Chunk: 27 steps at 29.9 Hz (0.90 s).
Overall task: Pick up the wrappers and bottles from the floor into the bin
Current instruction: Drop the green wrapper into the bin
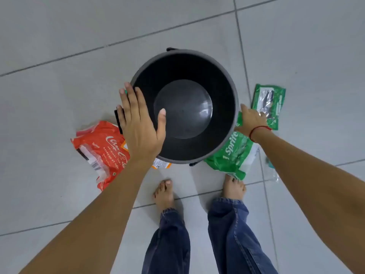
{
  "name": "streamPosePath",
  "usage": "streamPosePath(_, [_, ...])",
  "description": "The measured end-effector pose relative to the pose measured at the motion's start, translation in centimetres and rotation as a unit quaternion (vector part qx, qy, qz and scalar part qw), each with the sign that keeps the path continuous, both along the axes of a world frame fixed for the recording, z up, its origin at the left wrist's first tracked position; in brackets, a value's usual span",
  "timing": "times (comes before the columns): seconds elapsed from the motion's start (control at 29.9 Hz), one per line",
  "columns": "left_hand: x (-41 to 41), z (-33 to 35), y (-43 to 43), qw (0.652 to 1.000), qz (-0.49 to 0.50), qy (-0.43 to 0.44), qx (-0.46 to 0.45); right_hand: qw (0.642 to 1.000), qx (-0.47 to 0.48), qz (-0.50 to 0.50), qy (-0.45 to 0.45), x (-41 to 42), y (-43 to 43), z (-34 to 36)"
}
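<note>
A round black bin [233, 91] stands on the tiled floor in front of my bare feet, with nothing inside it. My left hand [141, 123] hovers flat over the bin's left rim, fingers spread, holding nothing. A red Coca-Cola wrapper [98, 153] lies on the floor left of the bin. A green Sprite wrapper [235, 155] lies at the bin's lower right. My right hand [250, 121] reaches down over the Sprite wrapper's far end, beside a smaller green packet [268, 103]; its fingers are hidden, so its grip is unclear.
An orange and white wrapper [161, 165] peeks out under the bin's near edge. A clear plastic piece [273, 171] lies at the right, partly behind my forearm. A black object [118, 120] sits under my left hand. Grey tiles surround everything.
</note>
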<state>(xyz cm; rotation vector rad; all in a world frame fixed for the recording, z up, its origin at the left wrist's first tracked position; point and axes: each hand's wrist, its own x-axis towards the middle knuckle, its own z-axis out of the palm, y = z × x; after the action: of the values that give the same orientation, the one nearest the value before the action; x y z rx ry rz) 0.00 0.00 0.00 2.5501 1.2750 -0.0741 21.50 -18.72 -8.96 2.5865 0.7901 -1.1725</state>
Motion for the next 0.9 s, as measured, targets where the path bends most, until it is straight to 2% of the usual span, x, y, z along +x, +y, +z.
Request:
streamPosePath(0.1, [0.1, -0.3, -0.1, 1.000, 0.012, -0.012, 0.020, 0.999, -0.044, -0.010, 0.016, -0.1, -0.3, -0.5])
streamPosePath(0.2, [0.1, -0.5, 0.0, 1.000, 0.001, -0.001, 0.013, 0.985, -0.095, -0.052, 0.131, -1.0, -0.6, 2.0])
streamPosePath(0.33, [0.3, 0.3, 0.1, 1.000, 0.002, 0.012, -0.009, 0.959, -0.148, -0.010, 0.243, -1.6, -1.3, 9.0])
streamPosePath(0.43, [0.5, 1.0, 0.4, 0.998, 0.023, -0.028, -0.047, 0.954, -0.109, -0.004, 0.280, -0.7, -1.9, 15.9])
streamPosePath(0.53, [0.3, 1.4, 0.8, 0.992, 0.039, -0.088, -0.079, 0.974, -0.006, -0.026, 0.227, 0.5, -1.3, 22.4])
streamPosePath(0.67, [-0.1, 1.4, 1.2, 0.987, 0.036, -0.123, -0.093, 0.990, 0.115, -0.042, 0.075, 2.2, 2.6, 26.4])
streamPosePath(0.77, [-0.4, 1.1, 1.1, 0.991, 0.008, -0.105, -0.078, 0.981, 0.188, -0.035, -0.028, 2.4, 6.9, 24.3])
streamPosePath(0.9, [-0.6, 0.5, 0.8, 0.999, -0.025, -0.022, -0.028, 0.979, 0.196, -0.003, -0.063, -0.9, 13.4, 18.2])
